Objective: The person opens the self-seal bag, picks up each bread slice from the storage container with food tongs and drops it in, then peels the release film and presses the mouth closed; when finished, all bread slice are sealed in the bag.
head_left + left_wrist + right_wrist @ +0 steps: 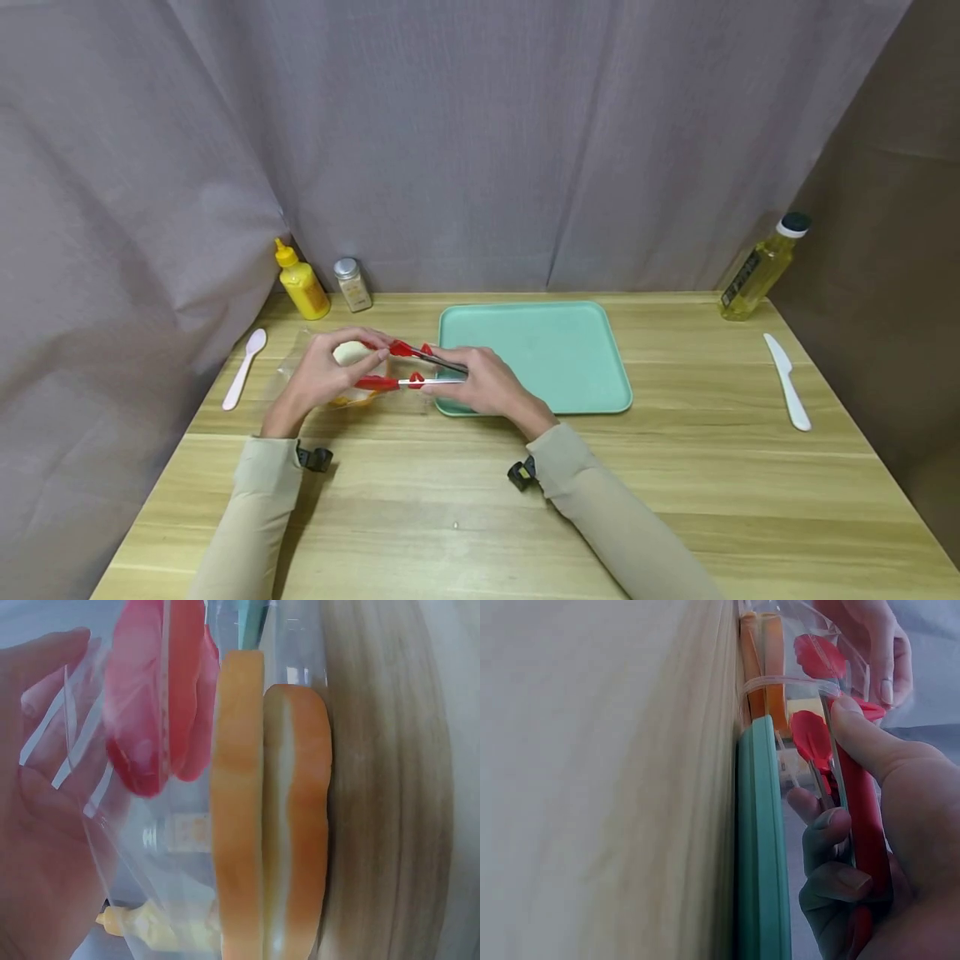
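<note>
At the left of the desk (450, 508), a clear bag (105, 844) is holding stacked bread slices (238, 802). The left hand's (326, 367) grip is pinching its film, as far as the glare allows me to judge. The right hand's (491, 382) grip is closing firmly round red tongs (378, 384), whose ends are standing apart over the bread. A green tray (540, 358) is lying just right; at far right, a bottle (757, 275) is containing yellow liquid.

Bread (351, 353) left of the tray (536, 358), knife (787, 383) to its right.
</note>
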`<state>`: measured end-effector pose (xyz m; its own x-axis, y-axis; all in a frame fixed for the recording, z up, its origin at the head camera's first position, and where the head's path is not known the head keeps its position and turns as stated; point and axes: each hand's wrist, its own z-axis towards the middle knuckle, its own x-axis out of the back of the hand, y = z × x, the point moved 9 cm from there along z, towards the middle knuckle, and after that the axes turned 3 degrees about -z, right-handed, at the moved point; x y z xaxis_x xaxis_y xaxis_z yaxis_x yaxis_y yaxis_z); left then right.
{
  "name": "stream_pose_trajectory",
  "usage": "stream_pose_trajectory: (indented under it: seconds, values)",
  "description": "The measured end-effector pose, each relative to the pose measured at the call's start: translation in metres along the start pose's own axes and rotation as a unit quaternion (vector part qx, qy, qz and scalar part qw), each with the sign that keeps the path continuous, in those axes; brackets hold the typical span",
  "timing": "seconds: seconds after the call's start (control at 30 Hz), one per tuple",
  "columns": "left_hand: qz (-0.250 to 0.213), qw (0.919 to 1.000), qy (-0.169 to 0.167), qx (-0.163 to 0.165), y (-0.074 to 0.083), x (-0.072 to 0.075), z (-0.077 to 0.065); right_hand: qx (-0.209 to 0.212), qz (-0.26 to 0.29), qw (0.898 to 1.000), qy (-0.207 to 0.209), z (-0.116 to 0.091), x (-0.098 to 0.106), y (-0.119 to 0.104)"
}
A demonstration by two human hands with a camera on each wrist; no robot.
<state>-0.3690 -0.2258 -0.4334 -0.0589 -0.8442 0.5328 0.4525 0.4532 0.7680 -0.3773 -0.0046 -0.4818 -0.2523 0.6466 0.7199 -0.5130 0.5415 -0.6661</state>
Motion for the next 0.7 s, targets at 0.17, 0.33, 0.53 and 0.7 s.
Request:
stream_pose_trajectory:
  seconds: [0.17, 0.33, 0.53, 0.7]
  values:
    - [0.015, 0.9997, 0.017, -0.004, -0.002, -0.001, 0.002, -0.027, 0.005, 1.000, 0.001, -0.013, 0.011, 0.011]
    - [0.030, 0.9986, 0.038, -0.023, 0.000, -0.002, 0.003, -0.046, 0.006, 0.999, 0.004, -0.030, 0.026, 0.025]
    - [0.044, 0.9968, 0.052, -0.042, 0.000, -0.006, 0.003, -0.074, 0.010, 0.997, 0.018, -0.054, 0.048, 0.043]
    - [0.045, 0.9961, 0.064, -0.041, -0.003, -0.005, 0.001, -0.076, 0.002, 0.996, 0.040, -0.073, 0.069, 0.052]
